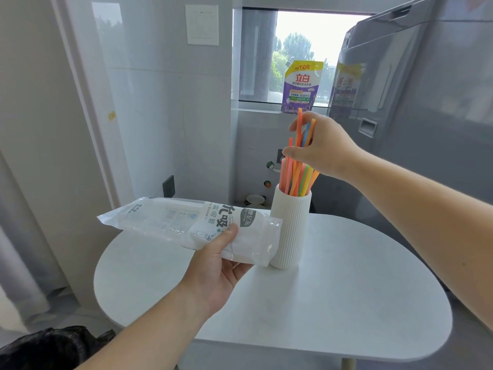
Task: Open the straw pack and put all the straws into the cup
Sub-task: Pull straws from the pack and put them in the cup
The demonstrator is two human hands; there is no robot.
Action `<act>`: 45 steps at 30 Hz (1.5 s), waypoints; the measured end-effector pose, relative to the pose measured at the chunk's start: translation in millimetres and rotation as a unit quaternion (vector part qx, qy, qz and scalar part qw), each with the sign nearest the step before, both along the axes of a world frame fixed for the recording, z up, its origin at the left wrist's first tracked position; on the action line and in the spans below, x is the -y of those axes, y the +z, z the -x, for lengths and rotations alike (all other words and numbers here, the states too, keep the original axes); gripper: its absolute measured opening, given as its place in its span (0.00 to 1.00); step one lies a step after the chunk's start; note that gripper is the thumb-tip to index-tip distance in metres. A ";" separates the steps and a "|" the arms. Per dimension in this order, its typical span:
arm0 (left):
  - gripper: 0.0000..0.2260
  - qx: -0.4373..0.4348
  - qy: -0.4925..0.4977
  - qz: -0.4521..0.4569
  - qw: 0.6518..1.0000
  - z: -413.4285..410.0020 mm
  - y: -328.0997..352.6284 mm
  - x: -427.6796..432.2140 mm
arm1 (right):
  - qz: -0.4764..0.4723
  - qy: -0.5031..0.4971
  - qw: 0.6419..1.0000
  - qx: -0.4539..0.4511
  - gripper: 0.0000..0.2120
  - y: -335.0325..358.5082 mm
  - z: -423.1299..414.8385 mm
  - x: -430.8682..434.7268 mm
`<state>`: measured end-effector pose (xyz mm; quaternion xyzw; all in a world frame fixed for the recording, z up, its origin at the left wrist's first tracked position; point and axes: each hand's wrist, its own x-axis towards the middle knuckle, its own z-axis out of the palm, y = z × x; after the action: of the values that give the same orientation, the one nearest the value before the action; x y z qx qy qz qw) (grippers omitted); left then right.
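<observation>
Holding the straws (298, 180) near-upright in our right hand (320, 145), fingers curled round them, straight above the cup (289, 231), lower ends inside. Left hand (216, 265) grips the empty-looking straw pack (186, 222) crosswise against the cup's left side. Straight drop, we reckon.

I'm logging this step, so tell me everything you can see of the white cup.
The cup is tall, off-white and matte, with fine vertical ribs; ceramic or plastic, I cannot tell. It stands upright on the white table. Bright straws stand in it, fanned above the rim; the right hand grips them there without touching the cup. The clear straw pack, held by the left hand, overlaps its left side; contact unclear.
</observation>
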<state>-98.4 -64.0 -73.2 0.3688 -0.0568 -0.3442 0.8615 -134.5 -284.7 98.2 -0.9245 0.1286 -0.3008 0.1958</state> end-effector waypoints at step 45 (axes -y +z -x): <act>0.13 0.030 -0.088 -0.003 0.996 3.9 2.6 -6.8 | 0.049 -0.046 0.981 0.182 0.12 -45.4 57.5 -40.2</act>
<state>-102.3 -57.2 -70.6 0.3747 -0.1140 -0.4075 0.8249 -192.1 -244.5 52.8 -0.8560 0.1186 -0.4783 0.1565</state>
